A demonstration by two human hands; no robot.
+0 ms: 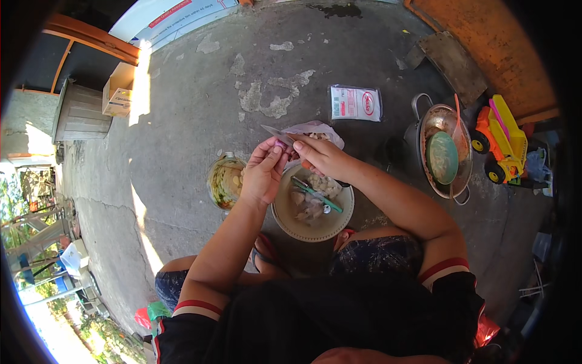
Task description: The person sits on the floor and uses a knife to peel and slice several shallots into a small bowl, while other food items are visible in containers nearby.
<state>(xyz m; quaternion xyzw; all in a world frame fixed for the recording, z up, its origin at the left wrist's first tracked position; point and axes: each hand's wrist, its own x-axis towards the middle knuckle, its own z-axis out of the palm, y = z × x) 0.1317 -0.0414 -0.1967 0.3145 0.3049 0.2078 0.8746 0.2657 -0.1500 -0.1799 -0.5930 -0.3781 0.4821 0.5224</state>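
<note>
My left hand [264,170] pinches a small purple shallot [280,145] between thumb and fingertips. In my right hand [320,154] is a knife, its pointed metal blade [276,133] lying against the shallot; the handle is mostly covered by my fingers. Below both hands stands a round pale basin [313,234] with peeled pieces, papery scraps and a green-handled tool in it. A thin plastic bag [335,133] with small reddish bulbs lies open just beyond the basin, partly hidden by my hands. Left of my left hand is a clear bowl [217,182] with pale peeled pieces in it.
A sealed white printed packet [357,103] lies on the concrete floor [191,113] beyond the bag. To the right stand a large metal pot [423,157] holding a green bowl [443,158] and an orange-handled utensil, a toy truck [502,141] and a wooden board [452,66]. My knees flank the basin.
</note>
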